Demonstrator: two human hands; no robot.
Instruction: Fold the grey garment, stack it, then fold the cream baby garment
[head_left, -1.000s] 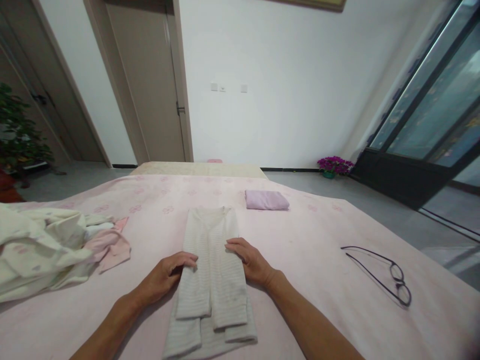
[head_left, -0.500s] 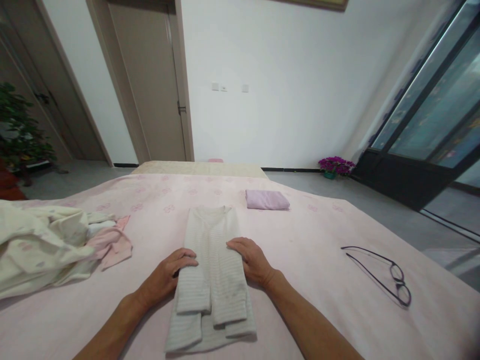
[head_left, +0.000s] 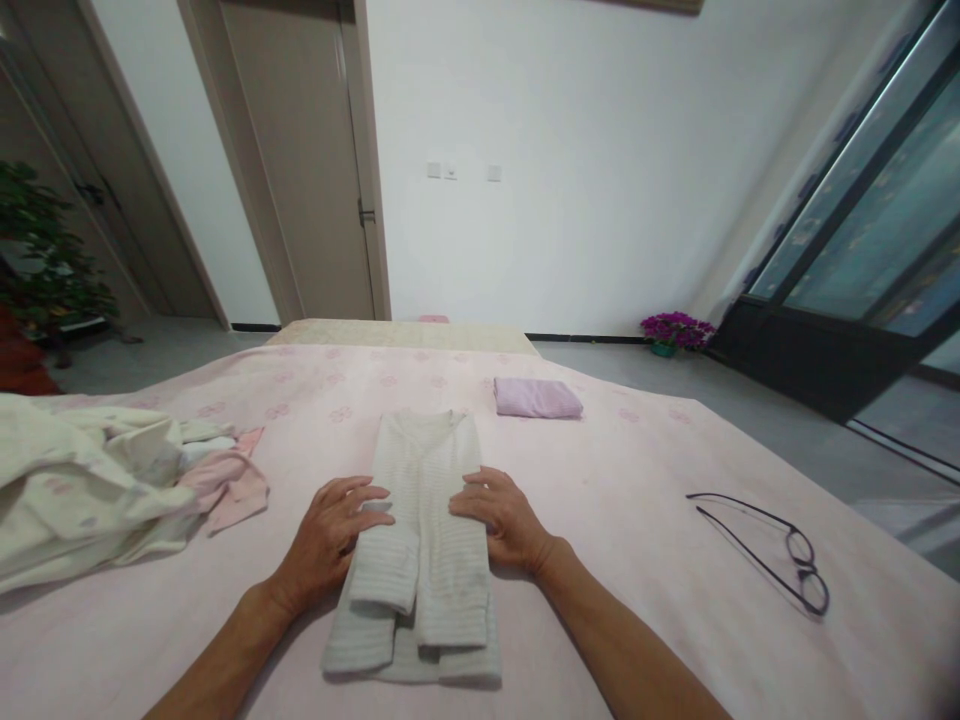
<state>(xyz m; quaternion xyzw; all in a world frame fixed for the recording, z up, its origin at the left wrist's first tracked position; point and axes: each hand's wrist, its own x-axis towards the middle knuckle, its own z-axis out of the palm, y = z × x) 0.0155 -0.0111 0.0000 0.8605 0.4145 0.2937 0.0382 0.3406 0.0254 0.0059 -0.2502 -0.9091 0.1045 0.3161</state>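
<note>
A white ribbed cardigan (head_left: 450,560) lies lengthwise on the pink bed sheet, neckline at the far end, its sides and sleeves turned in over the front. Beside its left edge is my left hand (head_left: 330,525), fingers spread and fingertips resting on the left sleeve. From the other side my right hand (head_left: 506,520) lies on the right edge, fingers apart and laid over the knit. Neither hand is closed round the cloth. The undersides of both palms are hidden.
A folded purple cloth (head_left: 537,398) lies beyond the cardigan to the right. Dark-framed glasses (head_left: 802,570) rest at the right. A loose heap of cream clothes (head_left: 97,490) with a pink piece (head_left: 232,485) covers the left side of the pink sheet (head_left: 615,480).
Fingers of both hands have spread more over the cardigan. My left hand has shifted slightly, and the near hem and sleeve ends have moved a little away from me.
</note>
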